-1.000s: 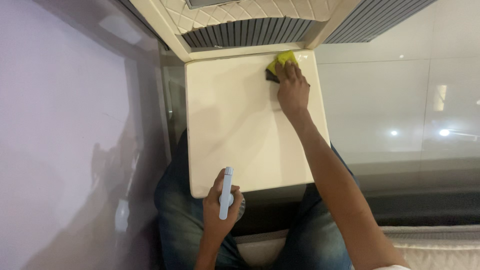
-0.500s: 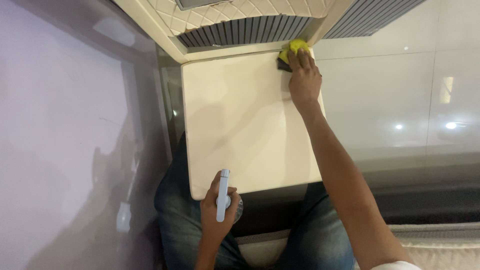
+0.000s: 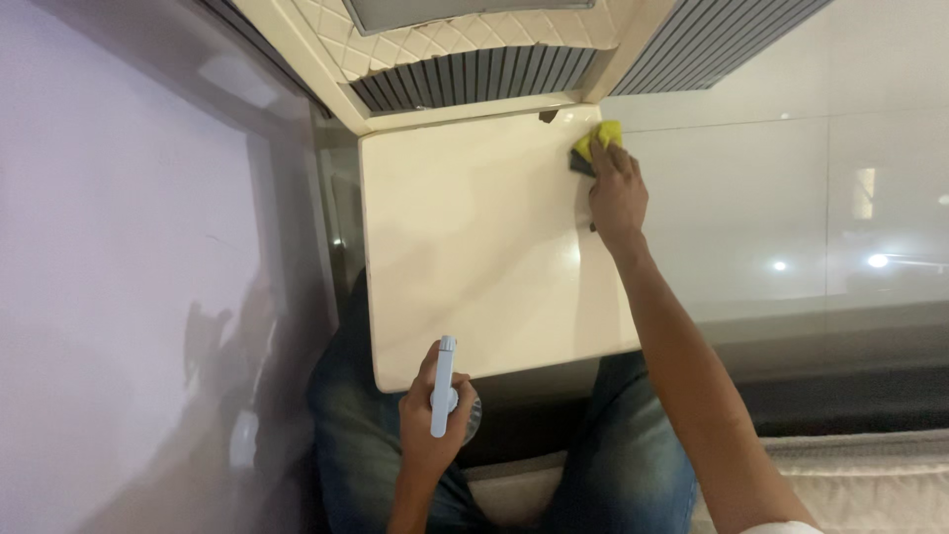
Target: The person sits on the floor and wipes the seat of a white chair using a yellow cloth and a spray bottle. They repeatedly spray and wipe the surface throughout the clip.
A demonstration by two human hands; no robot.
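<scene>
While the fingers of the right hand [image 3: 618, 193] press flat over a yellow sponge with a dark scouring side [image 3: 596, 146], that sponge sits at the far right corner of the cream fold-down tray table [image 3: 474, 247], touching its surface. The left hand [image 3: 430, 420] is clenched around a pale blue spray bottle [image 3: 442, 386], held just off the table's near edge with its nozzle toward the table. Below the table lie blue jeans [image 3: 633, 465]. Beyond its far edge rises the quilted cream seat back [image 3: 455, 40].
</scene>
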